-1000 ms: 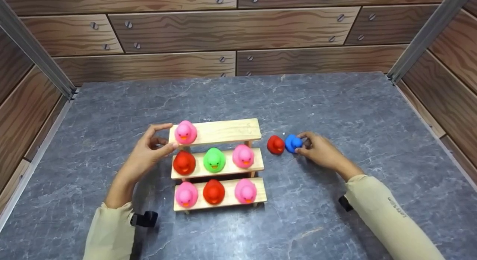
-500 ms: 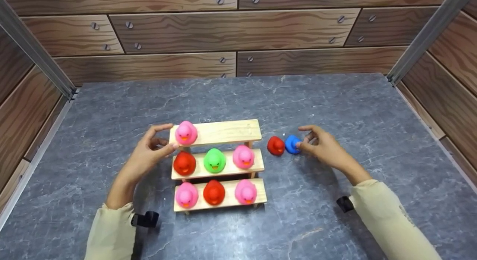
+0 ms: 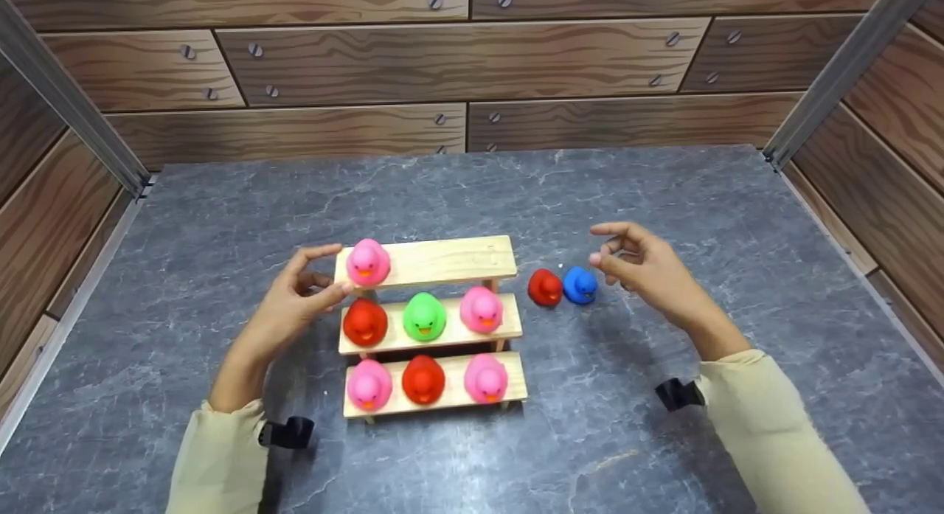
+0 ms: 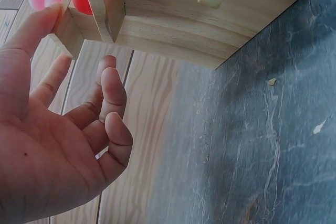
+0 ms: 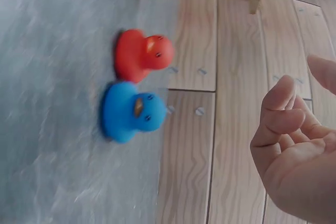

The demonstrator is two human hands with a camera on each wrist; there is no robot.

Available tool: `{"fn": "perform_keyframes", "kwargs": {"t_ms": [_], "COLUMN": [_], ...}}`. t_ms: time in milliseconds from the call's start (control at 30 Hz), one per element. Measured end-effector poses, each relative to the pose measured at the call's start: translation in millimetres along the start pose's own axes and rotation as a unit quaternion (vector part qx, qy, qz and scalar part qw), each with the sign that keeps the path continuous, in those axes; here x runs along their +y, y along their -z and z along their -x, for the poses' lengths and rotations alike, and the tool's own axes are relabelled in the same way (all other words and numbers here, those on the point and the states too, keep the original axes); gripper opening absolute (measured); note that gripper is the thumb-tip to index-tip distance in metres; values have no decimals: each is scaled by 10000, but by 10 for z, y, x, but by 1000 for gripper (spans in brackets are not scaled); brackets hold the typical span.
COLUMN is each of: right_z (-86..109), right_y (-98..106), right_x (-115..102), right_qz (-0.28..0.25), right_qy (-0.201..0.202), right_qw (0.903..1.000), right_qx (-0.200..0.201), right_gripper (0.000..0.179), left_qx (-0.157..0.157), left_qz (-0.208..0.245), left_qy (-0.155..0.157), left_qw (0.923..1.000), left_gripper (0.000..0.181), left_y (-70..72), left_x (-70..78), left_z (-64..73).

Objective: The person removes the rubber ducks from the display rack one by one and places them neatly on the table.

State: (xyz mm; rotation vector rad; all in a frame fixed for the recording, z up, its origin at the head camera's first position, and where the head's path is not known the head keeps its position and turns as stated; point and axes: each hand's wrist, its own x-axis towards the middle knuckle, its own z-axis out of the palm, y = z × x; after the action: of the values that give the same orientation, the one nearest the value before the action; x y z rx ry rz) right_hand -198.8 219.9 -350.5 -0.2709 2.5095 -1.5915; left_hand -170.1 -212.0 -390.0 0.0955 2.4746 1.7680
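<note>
A three-tier wooden stand point(image 3: 450, 259) holds rubber ducks. Its top shelf carries one pink duck point(image 3: 368, 263) at the left end. On the middle shelf sit a red duck point(image 3: 365, 322), a green duck point(image 3: 424, 317) and a pink duck point(image 3: 481, 310). My left hand point(image 3: 291, 300) pinches the top shelf's left end between thumb and forefinger; its other fingers curl loosely in the left wrist view. To the right of the stand, a red duck point(image 3: 545, 287) and a blue duck point(image 3: 580, 285) stand side by side on the table. My right hand point(image 3: 653, 274) hovers beside the blue duck, holding nothing.
The bottom shelf bears a pink duck point(image 3: 369, 385), a red duck point(image 3: 423, 380) and another pink duck point(image 3: 486, 378). Everything stands on a grey marbled table point(image 3: 664, 455). Wood-patterned walls point(image 3: 472, 64) enclose its back and sides.
My right hand has let go of the blue duck and drawn up and away to the right. The blue duck stays next to the red one. My left hand keeps its place.
</note>
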Motion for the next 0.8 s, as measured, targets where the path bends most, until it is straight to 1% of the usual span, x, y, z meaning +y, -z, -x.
{"fn": "perform_keyframes", "kwargs": {"t_ms": [100, 367, 567, 800], "right_z": [3, -1, -28, -81], "right_y": [-3, -74, -231, -431], "right_x": [-64, -270, -421, -542], "right_qz": [-271, -610, -877, -927], "right_qy": [32, 132, 266, 455], "right_qw": [9996, 9980, 9958, 9944], "right_qx": [28, 56, 29, -224], "right_gripper": [46, 49, 51, 52], "left_qx": [-22, 6, 34, -13], "left_qz": [-18, -60, -42, -139], "left_qy": [15, 36, 30, 34], "left_qw": [10000, 10000, 10000, 9999], "left_gripper": [55, 56, 55, 55], "left_y": [2, 22, 19, 12], "left_x": [10, 30, 28, 18], "left_z": [-4, 3, 12, 11]}}
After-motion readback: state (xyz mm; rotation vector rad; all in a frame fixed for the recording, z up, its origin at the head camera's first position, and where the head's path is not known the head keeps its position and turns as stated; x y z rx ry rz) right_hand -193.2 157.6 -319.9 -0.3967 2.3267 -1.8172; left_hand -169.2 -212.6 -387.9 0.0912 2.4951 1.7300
